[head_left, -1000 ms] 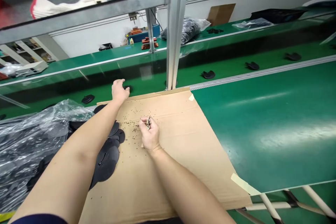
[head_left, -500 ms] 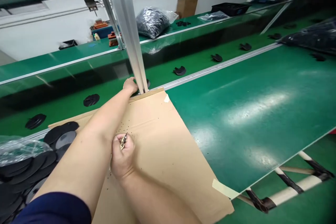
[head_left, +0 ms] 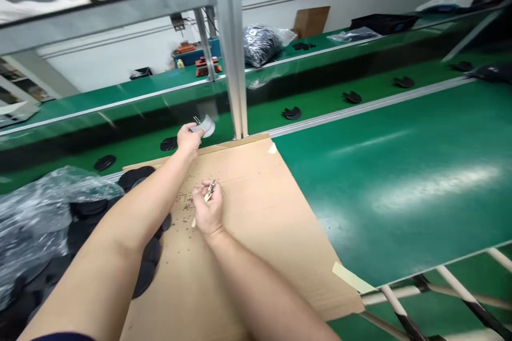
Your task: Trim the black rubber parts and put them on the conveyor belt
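Observation:
My left hand reaches over the far edge of the cardboard sheet and grips a thin grey curved piece. Two slim prongs stick up from that piece, which is held above the green belt. Closer to me, over the cardboard, my right hand is closed around a small metal hand tool with its tip pointing up and away. Its exact kind is hard to make out. Tiny dark scraps lie scattered on the cardboard beside this hand.
Black discs are heaped at the left beside a clear plastic bag. A metal post rises at the cardboard's far edge. Black curved pieces lie spaced along the green belt beyond. A green tabletop extends right.
My left hand has come back from beside the post, bringing the grey piece into plain sight. My right hand still holds the tool. The view has shifted leftward.

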Action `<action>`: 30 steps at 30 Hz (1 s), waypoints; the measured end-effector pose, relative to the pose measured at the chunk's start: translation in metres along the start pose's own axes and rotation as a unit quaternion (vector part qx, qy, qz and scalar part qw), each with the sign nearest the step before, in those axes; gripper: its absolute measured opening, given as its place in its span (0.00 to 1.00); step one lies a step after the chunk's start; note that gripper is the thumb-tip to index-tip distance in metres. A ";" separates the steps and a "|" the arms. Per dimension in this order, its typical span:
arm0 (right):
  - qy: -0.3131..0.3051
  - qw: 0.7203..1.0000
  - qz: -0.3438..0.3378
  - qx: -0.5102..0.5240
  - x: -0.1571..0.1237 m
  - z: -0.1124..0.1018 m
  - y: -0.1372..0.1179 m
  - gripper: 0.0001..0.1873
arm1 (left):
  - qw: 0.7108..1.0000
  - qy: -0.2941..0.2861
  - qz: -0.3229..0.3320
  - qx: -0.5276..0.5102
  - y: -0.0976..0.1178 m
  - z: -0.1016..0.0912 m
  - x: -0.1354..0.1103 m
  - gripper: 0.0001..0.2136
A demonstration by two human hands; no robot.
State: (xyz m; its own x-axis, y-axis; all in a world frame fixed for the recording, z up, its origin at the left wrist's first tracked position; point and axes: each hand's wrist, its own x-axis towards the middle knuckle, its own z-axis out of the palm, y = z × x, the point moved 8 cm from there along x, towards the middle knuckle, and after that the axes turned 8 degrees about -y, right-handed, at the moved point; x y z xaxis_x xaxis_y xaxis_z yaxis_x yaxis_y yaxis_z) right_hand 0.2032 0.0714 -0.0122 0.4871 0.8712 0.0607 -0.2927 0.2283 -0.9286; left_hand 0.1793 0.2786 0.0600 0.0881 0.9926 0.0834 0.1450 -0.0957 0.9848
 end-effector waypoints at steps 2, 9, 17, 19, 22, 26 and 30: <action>-0.024 0.999 -0.028 -0.013 -0.002 0.003 -0.003 0.20 | 0.997 0.001 -0.027 -0.071 0.004 -0.037 -0.031 0.14; -0.053 0.985 -0.045 -0.158 -0.006 0.006 -0.006 0.20 | 0.970 0.005 -0.053 -0.236 -0.018 -0.145 -0.148 0.17; -0.146 0.949 -0.114 -0.256 -0.016 0.020 -0.022 0.20 | 0.931 -0.004 -0.051 -0.363 -0.062 -0.168 -0.192 0.20; -0.152 0.944 -0.132 -0.263 -0.016 0.020 -0.026 0.23 | 0.939 -0.009 -0.047 -0.341 -0.063 -0.165 -0.194 0.22; -0.156 0.937 -0.160 -0.270 -0.016 0.021 -0.030 0.25 | 0.943 -0.002 -0.060 -0.328 -0.064 -0.164 -0.195 0.27; -0.206 0.897 -0.214 -0.327 -0.023 0.030 -0.034 0.22 | 0.927 -0.014 -0.085 -0.364 -0.067 -0.165 -0.194 0.23; -0.277 0.842 -0.241 -0.396 -0.035 0.044 -0.034 0.25 | 0.934 -0.038 -0.097 -0.343 -0.068 -0.161 -0.197 0.22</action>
State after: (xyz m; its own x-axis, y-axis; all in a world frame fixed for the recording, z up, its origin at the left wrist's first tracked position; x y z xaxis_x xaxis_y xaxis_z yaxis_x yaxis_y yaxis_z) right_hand 0.1602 0.0520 0.0331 -0.1309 0.8795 0.4576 0.5753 0.4433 -0.6874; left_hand -0.0062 0.1020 0.0013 0.1988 0.9756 -0.0929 -0.4974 0.1821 0.8482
